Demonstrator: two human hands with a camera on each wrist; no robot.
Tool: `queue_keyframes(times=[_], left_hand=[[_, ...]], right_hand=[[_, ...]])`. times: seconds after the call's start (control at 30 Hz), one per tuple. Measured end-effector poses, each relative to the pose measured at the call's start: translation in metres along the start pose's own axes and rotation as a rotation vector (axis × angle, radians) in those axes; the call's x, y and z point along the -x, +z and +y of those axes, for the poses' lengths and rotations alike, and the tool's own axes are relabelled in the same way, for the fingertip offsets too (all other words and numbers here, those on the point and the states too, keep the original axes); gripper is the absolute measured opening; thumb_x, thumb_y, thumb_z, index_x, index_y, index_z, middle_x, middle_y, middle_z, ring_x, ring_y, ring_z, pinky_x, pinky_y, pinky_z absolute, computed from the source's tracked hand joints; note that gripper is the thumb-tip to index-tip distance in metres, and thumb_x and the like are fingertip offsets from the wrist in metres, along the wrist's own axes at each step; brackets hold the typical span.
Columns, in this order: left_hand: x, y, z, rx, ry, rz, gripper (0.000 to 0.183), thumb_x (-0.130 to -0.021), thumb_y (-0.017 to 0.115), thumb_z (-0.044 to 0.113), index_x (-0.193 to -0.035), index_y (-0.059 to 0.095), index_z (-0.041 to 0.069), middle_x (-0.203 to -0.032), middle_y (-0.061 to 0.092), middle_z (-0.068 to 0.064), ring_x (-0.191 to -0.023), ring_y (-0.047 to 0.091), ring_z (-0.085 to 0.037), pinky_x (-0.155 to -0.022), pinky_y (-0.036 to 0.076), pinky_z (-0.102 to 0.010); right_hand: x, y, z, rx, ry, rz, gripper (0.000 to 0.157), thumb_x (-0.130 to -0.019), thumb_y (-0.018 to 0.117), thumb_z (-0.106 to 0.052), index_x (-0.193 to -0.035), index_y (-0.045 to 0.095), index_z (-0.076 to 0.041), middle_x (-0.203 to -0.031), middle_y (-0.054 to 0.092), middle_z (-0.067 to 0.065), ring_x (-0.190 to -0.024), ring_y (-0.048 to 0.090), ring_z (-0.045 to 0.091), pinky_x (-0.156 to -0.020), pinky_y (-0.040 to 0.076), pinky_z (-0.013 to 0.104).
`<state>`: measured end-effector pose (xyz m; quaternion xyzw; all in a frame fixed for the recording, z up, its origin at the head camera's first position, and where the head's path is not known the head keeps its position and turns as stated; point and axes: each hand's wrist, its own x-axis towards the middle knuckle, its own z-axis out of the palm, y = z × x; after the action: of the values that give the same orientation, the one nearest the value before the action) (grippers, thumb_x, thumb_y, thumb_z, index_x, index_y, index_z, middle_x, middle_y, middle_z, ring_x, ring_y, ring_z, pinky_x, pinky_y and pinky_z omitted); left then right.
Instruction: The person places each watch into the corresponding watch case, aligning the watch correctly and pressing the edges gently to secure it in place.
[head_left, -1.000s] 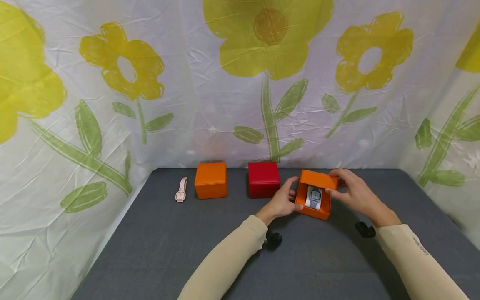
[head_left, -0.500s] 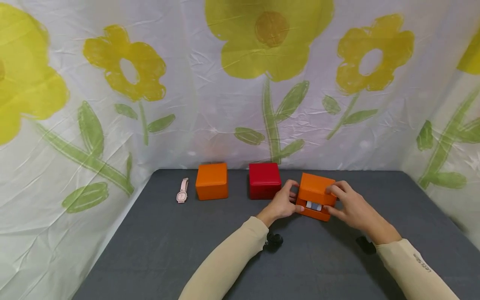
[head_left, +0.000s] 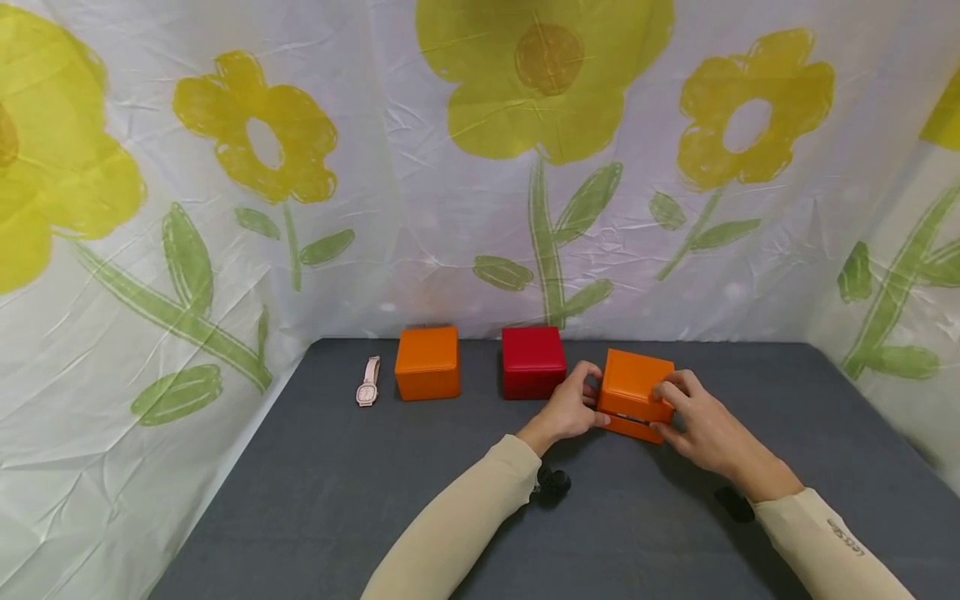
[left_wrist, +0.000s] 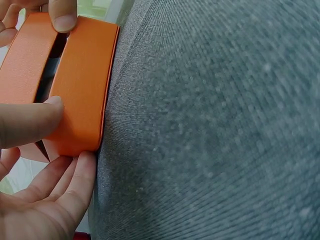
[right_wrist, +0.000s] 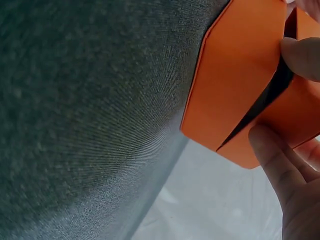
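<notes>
An orange watch box (head_left: 637, 375) stands on the dark grey table, its hinged lid lowered to a narrow gap at the front. My left hand (head_left: 567, 406) grips the left side of the box, thumb on the front wall's upper edge. On the other side, my right hand (head_left: 701, 421) holds the lid, fingers on its right side and thumb at the gap by the front right corner. Through the slit in the left wrist view, a greyish bit (left_wrist: 47, 75) of the contents shows; the rest is hidden. The right wrist view shows the gap tapering along the box's side (right_wrist: 235, 75).
A closed red box (head_left: 533, 362) stands just left of my left hand. Farther left are a second closed orange box (head_left: 427, 367) and a pink wristwatch (head_left: 367, 389) lying flat. Behind the table (head_left: 300, 500) hangs a flower-printed cloth (head_left: 420, 208).
My right hand has swung the lid forward and down, covering the grey watch on its white cushion that showed earlier. The left hand has kept its hold on the box.
</notes>
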<state>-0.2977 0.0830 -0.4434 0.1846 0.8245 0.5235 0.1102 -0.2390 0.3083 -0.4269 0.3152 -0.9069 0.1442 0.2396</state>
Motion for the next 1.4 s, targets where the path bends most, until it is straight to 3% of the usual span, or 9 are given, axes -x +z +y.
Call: queue_keyframes(times=[0.53, 0.67, 0.83, 1.03, 1.17, 1.4], left_hand=[[0.002, -0.001, 0.002, -0.022, -0.002, -0.011, 0.055, -0.076, 0.079, 0.002, -0.116, 0.045, 0.02, -0.105, 0.06, -0.001, -0.095, 0.061, -0.014, -0.081, 0.051, -0.029], [0.002, -0.002, 0.003, -0.056, 0.002, -0.011, 0.056, -0.077, 0.079, 0.003, -0.118, 0.045, 0.019, -0.106, 0.061, -0.003, -0.095, 0.061, -0.014, -0.082, 0.051, -0.029], [0.002, -0.003, 0.004, -0.055, 0.01, -0.014, 0.055, -0.078, 0.078, 0.004, -0.119, 0.046, 0.021, -0.106, 0.061, 0.0, -0.093, 0.061, -0.013, -0.08, 0.051, -0.028], [0.002, -0.005, 0.005, -0.041, 0.025, 0.004, 0.055, -0.079, 0.077, 0.004, -0.12, 0.047, 0.025, -0.105, 0.06, 0.002, -0.089, 0.06, -0.011, -0.076, 0.052, -0.027], [0.001, -0.004, 0.006, -0.042, 0.037, 0.014, 0.054, -0.079, 0.078, 0.004, -0.12, 0.048, 0.024, -0.104, 0.061, 0.002, -0.09, 0.061, -0.013, -0.074, 0.052, -0.025], [-0.007, 0.005, 0.009, -0.041, 0.044, 0.03, 0.054, -0.079, 0.078, 0.006, -0.12, 0.048, 0.022, -0.1, 0.061, -0.001, -0.085, 0.061, -0.012, -0.071, 0.052, -0.023]], right_hand=[[0.002, 0.001, -0.005, -0.016, 0.053, -0.037, 0.044, -0.071, 0.082, -0.003, -0.102, 0.051, -0.012, -0.112, 0.043, 0.014, -0.086, 0.055, 0.024, -0.066, 0.051, 0.038], [0.006, -0.001, -0.008, -0.077, 0.151, -0.058, 0.047, -0.075, 0.08, -0.005, -0.11, 0.049, -0.006, -0.118, 0.04, 0.018, -0.091, 0.056, 0.029, -0.07, 0.053, 0.042], [0.008, -0.004, -0.01, -0.233, 0.364, -0.107, 0.063, -0.082, 0.075, -0.009, -0.132, 0.038, 0.002, -0.127, 0.034, 0.027, -0.097, 0.058, 0.039, -0.076, 0.054, 0.045], [0.007, -0.007, -0.011, -0.359, 0.528, -0.162, 0.075, -0.088, 0.071, -0.025, -0.142, 0.028, 0.004, -0.134, 0.04, 0.03, -0.105, 0.058, 0.044, -0.077, 0.054, 0.046], [0.006, -0.009, -0.009, -0.371, 0.582, -0.175, 0.077, -0.088, 0.069, -0.034, -0.143, 0.027, 0.002, -0.136, 0.041, 0.03, -0.108, 0.056, 0.045, -0.079, 0.052, 0.05], [0.008, -0.012, 0.013, -0.396, 0.572, -0.196, 0.076, -0.09, 0.066, -0.035, -0.146, 0.027, -0.002, -0.134, 0.044, 0.03, -0.112, 0.054, 0.046, -0.081, 0.051, 0.051]])
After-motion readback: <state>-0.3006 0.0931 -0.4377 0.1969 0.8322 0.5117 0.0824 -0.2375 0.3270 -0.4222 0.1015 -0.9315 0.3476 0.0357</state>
